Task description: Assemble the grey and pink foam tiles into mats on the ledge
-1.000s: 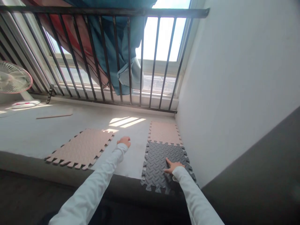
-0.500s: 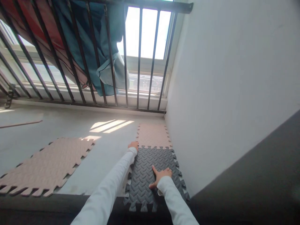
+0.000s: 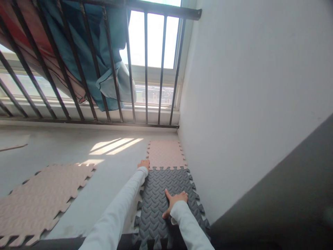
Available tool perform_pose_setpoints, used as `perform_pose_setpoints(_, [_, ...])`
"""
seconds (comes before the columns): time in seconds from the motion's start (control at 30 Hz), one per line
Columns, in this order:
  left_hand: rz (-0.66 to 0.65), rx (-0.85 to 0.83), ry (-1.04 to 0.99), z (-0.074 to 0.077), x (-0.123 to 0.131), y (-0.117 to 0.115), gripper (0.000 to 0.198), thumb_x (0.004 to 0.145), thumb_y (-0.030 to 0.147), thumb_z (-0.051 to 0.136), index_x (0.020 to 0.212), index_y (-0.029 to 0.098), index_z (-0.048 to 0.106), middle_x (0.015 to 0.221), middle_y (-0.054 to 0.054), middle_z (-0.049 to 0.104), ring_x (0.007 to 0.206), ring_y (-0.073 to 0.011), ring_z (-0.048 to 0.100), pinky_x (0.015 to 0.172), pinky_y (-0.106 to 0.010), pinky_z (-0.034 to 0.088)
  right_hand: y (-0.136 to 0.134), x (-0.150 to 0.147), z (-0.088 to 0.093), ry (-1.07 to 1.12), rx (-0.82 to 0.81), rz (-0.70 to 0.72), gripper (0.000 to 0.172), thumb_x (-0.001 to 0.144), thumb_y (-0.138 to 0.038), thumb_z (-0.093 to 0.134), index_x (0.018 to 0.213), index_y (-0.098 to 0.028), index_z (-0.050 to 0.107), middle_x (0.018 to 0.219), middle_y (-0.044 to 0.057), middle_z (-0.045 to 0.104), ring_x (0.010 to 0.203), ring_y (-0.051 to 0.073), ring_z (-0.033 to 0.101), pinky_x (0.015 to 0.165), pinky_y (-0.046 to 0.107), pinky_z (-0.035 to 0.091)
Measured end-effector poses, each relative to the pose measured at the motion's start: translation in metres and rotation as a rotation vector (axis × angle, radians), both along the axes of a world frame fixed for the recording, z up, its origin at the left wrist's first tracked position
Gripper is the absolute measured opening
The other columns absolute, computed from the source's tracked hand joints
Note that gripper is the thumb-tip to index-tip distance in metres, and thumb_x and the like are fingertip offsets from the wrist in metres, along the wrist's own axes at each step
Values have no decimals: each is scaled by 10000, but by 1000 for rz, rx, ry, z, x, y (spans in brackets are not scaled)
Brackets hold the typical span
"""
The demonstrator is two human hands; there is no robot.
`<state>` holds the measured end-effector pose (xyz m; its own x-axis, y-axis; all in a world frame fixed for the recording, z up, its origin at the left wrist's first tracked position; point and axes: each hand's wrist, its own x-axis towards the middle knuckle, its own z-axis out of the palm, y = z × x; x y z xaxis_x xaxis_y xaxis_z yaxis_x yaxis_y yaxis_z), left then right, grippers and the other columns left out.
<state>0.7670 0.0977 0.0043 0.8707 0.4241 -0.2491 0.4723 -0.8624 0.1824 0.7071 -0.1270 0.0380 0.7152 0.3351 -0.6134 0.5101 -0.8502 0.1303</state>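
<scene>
foam mat (image 3: 156, 205) by the wall (image 3: 247, 104), open right hand (image 3: 177, 203) on it, open left hand (image 3: 144, 164) at its edge

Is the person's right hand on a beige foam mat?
No, the right hand rests on the dark grey foam mat.

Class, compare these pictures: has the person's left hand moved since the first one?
Yes. The left hand has moved rightward, closing the gap to the beige foam mat tile, and now sits at that tile's lower left corner.
</scene>
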Motion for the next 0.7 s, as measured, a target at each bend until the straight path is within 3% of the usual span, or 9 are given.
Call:
perform_pose_setpoints(0.1, [-43,-18,34,-4,8,11,402,646,105,584,1028,213,524,1117,-78,552,1025,-192,522,838,-288,411,1,2,-1,18,19,-10,1268,288,-677,703,1354,-391,78,1325,152,401,1215,482,233,871,707,157])
perform_pose_setpoints(0.23, [-157,3,35,-1,16,21,431,650,45,539,1048,209,522,1078,-54,550,995,-160,525,871,-242,375,1,4,-1,25,19,-20,1296,265,-670,712,1358,-371,83,1326,163,397,1221,471,234,889,686,164])
perform_pose_setpoints(0.7, [-419,210,-113,43,23,13,404,639,-11,489,973,212,537,1044,-97,519,1024,-217,468,881,-361,393,1,4,-6,29,39,-44,1286,287,-636,735,1353,-391,57,1339,158,381,1238,455,215,899,701,120])
